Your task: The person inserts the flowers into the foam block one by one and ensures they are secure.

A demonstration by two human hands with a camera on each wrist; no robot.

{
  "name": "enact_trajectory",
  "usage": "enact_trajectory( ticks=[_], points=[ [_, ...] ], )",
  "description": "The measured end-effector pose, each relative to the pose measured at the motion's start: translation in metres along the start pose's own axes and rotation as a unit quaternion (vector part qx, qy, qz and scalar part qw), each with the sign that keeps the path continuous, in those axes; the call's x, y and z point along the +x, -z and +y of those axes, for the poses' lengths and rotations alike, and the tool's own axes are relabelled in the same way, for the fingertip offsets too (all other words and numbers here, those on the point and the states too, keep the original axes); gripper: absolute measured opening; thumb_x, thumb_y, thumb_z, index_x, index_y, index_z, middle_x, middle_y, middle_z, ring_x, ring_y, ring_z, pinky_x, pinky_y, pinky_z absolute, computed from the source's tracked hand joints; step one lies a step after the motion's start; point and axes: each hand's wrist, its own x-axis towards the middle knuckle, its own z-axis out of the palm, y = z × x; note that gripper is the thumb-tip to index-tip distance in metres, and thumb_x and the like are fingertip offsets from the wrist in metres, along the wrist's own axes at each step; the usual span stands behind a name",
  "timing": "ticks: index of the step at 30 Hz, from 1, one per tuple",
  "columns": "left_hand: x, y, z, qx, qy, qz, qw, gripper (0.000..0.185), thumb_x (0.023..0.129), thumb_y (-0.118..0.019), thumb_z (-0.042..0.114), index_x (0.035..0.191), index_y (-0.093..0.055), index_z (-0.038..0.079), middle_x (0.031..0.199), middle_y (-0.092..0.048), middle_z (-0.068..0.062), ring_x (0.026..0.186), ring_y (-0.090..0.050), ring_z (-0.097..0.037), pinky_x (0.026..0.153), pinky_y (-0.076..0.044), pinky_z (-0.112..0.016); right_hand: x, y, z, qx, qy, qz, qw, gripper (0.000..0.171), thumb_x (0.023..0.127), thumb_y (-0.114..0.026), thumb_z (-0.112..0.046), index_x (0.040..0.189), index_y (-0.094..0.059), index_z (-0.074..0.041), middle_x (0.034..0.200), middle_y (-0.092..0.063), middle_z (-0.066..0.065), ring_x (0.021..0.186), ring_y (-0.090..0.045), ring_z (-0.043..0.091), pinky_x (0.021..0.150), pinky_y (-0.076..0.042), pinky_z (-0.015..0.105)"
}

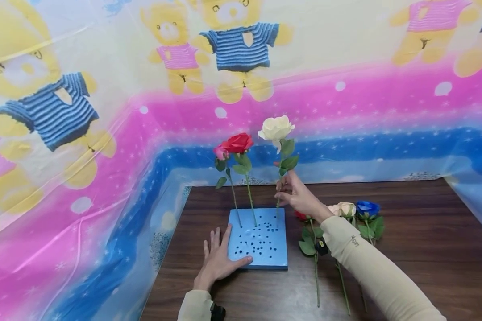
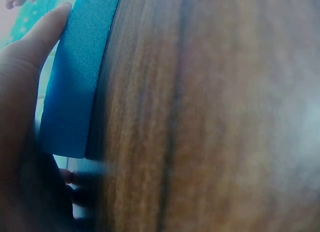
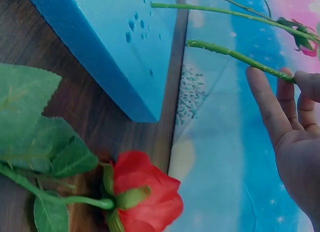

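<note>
My right hand (image 1: 301,196) pinches the green stem of a white rose (image 1: 276,128), held upright over the back right of a blue foam block (image 1: 279,258). In the right wrist view the stem's lower end (image 3: 200,43) shows apart from the block, and the thumb and fingertips hold it. My left hand (image 1: 218,263) rests at the block's left side, fingers spread and straight, with the thumb against the front left corner. A red rose (image 1: 238,143) and a smaller pink rose (image 1: 221,152) stand in the block's back left part. Many small holes dot its top.
On the brown wooden table (image 1: 425,249), right of the block, lie a red rose (image 3: 147,192), a pale cream rose (image 1: 347,208) and a blue rose (image 1: 368,207), stems pointing toward me. My right forearm passes over them. A printed bear curtain (image 1: 325,89) hangs behind the table.
</note>
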Motion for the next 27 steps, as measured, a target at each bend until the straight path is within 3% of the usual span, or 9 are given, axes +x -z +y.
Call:
enact_trajectory(
  ticks=[10,13,16,23,27],
  points=[
    [0.000,0.000,0.000,0.005,0.003,0.002,1.0000,0.129,0.084,-0.078,0.085,0.182,-0.014,0.031,0.185,-0.007,-0.026,0.172,0.002,-0.049,0.132,0.004,-0.076,0.007,-0.016,0.015,-0.001,-0.010,0.007,1.000,0.084,0.113,-0.056,0.007,0.173,-0.026,-0.044,0.122,-0.054,0.022,0.114,-0.069,0.047,0.083,-0.069,0.056],
    [0.000,0.000,0.001,0.003,0.004,0.002,1.0000,0.130,0.084,-0.079,0.085,0.182,-0.014,0.030,0.185,-0.007,-0.026,0.172,0.002,-0.049,0.132,0.004,-0.076,0.008,-0.021,0.021,-0.003,-0.021,0.012,1.000,0.067,0.113,-0.055,0.007,0.163,-0.036,-0.033,0.124,-0.056,0.021,0.116,-0.069,0.045,0.084,-0.069,0.051],
    [0.000,0.000,0.001,0.004,0.004,0.003,1.0000,0.130,0.084,-0.079,0.085,0.182,-0.014,0.030,0.185,-0.006,-0.025,0.172,0.003,-0.048,0.132,0.005,-0.075,0.009,-0.024,0.025,-0.002,-0.025,0.014,1.000,0.062,0.112,-0.056,0.008,0.160,-0.037,-0.026,0.125,-0.057,0.020,0.115,-0.070,0.040,0.084,-0.069,0.049],
    [0.001,-0.002,-0.001,0.006,0.003,0.002,1.0000,0.129,0.084,-0.079,0.085,0.182,-0.013,0.031,0.185,-0.006,-0.025,0.172,0.003,-0.048,0.132,0.005,-0.076,0.010,-0.027,0.032,-0.016,-0.030,0.015,0.999,0.067,0.111,-0.058,0.009,0.163,-0.037,-0.028,0.123,-0.058,0.019,0.113,-0.071,0.042,0.080,-0.070,0.046],
    [0.001,-0.001,-0.001,0.009,0.003,0.004,1.0000,0.129,0.084,-0.078,0.086,0.182,-0.014,0.031,0.185,-0.007,-0.025,0.172,0.002,-0.049,0.132,0.004,-0.076,0.010,-0.028,0.036,-0.015,-0.026,0.015,0.999,0.085,0.110,-0.059,0.011,0.170,-0.032,-0.042,0.122,-0.056,0.027,0.111,-0.069,0.047,0.081,-0.069,0.055]
  ],
)
